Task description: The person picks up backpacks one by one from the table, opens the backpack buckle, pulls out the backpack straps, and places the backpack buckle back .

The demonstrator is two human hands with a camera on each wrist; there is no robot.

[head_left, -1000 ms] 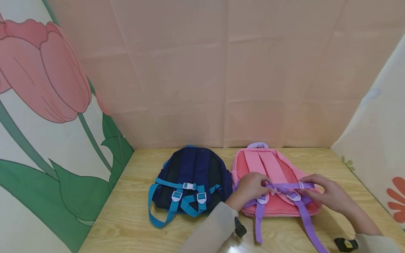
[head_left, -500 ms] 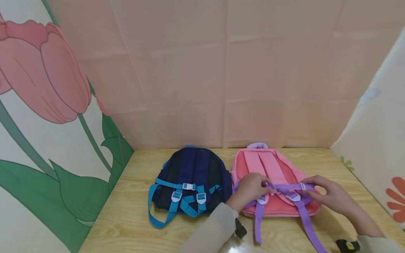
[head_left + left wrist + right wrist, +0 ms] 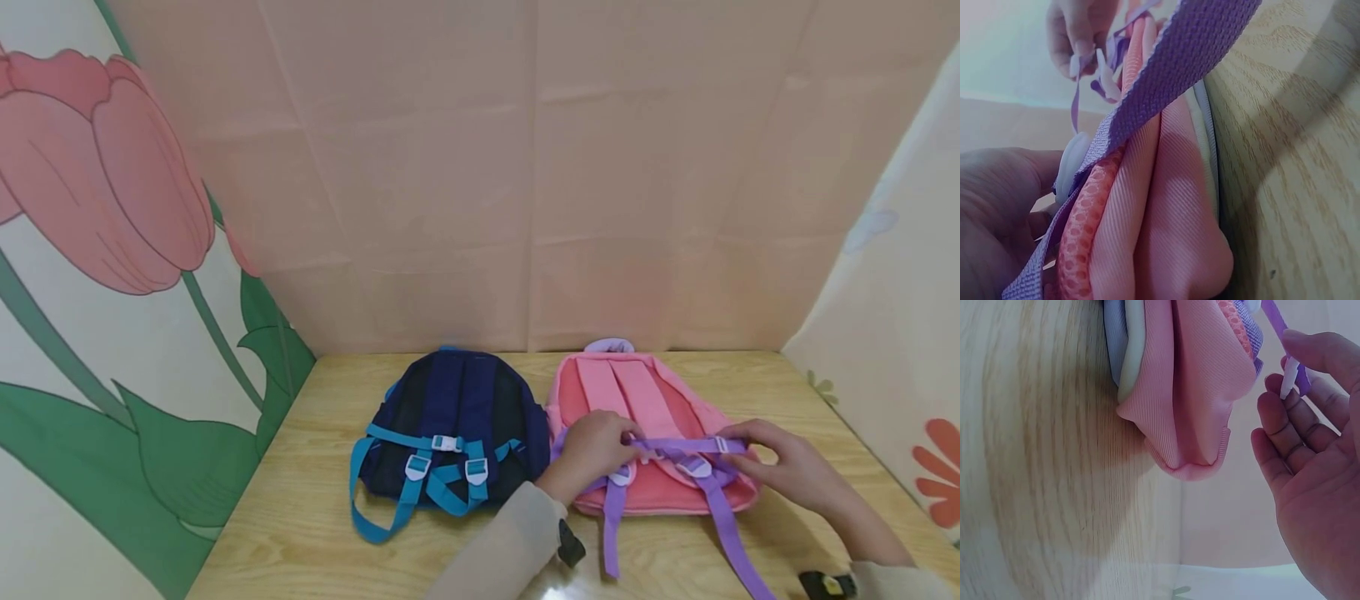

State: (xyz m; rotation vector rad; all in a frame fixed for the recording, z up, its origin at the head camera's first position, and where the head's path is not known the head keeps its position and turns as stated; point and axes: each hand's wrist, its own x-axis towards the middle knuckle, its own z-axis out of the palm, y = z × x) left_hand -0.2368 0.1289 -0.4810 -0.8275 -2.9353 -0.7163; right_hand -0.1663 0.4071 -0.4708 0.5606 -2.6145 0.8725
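A pink backpack (image 3: 675, 367) lies on the table, its back panel and shoulder straps facing up. Across its lower part runs a narrow purple strap (image 3: 675, 444), stretched between both hands. At the strap's left end, my left hand (image 3: 592, 450) pinches it near the middle of the bag; its fingertips are partly hidden. My right hand (image 3: 787, 462) pinches the other end beside a white slider (image 3: 722, 445). In the right wrist view, thumb and fingers hold the purple strap with the white slider (image 3: 1289, 378) between them. A white buckle (image 3: 1072, 164) sits by the left hand's fingers.
Left of the pink bag lies a dark blue backpack (image 3: 457, 392) with bright blue straps and white buckles. Two purple strap tails (image 3: 612, 533) hang toward the front of the wooden table (image 3: 300, 517). A beige sheet (image 3: 420, 208) stands behind.
My right hand and the white slider have shifted slightly to the right and toward me. The left hand keeps its hold, and both backpacks stay put.
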